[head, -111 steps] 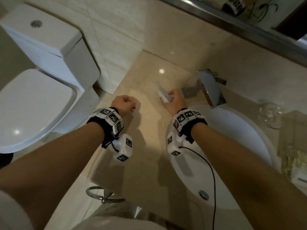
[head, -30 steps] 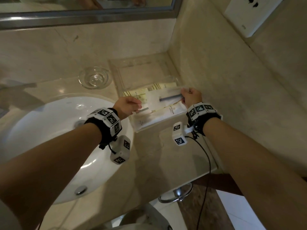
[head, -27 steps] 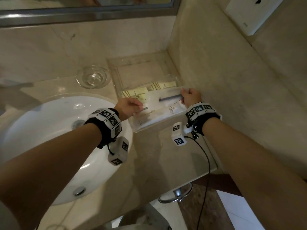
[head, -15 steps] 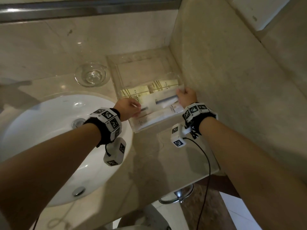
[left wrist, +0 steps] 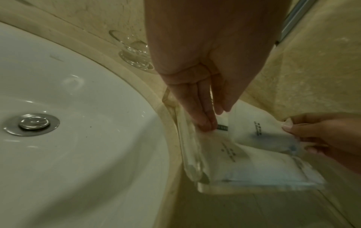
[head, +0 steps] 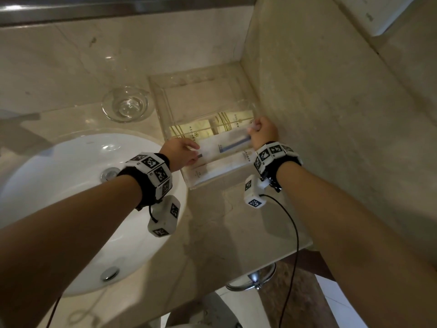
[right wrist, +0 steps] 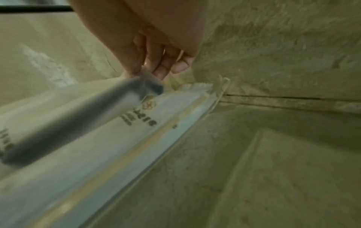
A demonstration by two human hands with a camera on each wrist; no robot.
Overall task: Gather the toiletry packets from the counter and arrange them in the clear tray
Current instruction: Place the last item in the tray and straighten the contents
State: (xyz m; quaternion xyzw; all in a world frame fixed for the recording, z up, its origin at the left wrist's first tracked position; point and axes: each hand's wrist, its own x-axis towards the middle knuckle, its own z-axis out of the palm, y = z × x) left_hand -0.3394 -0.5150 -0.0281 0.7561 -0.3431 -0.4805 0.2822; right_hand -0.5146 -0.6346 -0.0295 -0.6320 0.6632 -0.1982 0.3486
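Now laying packet (head: 233,144) into clear tray (head: 163,102), desk's 1 o'clock corner | right hand (head: 263,133) pinching its end, steering | left hand (head: 181,153) flat-fingered, pressing lower packets (head: 220,168) still.

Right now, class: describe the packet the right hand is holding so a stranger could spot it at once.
Find the clear tray in the counter's corner beside the sink. At its near end, the right hand pinches a white packet. Unlike the yellow-striped packets behind it, a dark stick shows through it.

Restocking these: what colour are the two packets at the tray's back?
Pale yellow packets, gold-lined; head view.
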